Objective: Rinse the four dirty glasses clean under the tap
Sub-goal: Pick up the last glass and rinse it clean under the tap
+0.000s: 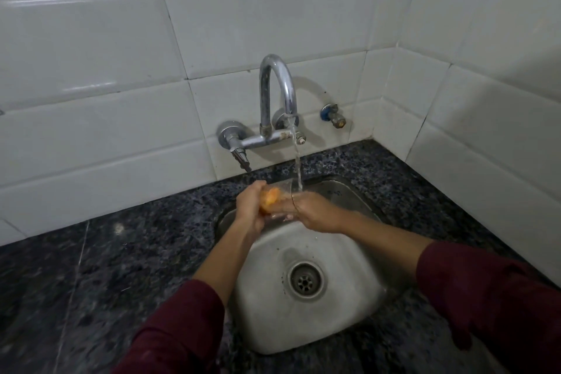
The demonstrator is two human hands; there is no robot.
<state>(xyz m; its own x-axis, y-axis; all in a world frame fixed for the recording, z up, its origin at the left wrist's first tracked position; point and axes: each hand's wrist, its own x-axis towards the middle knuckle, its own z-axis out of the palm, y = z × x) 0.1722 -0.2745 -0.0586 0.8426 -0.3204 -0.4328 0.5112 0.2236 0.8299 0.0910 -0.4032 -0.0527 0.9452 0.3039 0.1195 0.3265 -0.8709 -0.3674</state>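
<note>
A clear glass (pixel 283 196) lies on its side over the steel sink (pixel 349 307), its mouth turned right under the running stream from the chrome tap (pixel 277 91). Orange residue shows inside its base end. My left hand (pixel 250 206) grips the base end of the glass. My right hand (pixel 315 212) is at the rim, with fingers curled at or inside the mouth. Water falls onto the rim and my right fingers. No other glass is in view.
Dark speckled granite counter (pixel 121 252) surrounds the sink. White tiled walls meet in a corner at the right. A small blue-capped valve (pixel 334 115) sticks out of the wall right of the tap. The drain (pixel 305 281) lies in the basin's middle.
</note>
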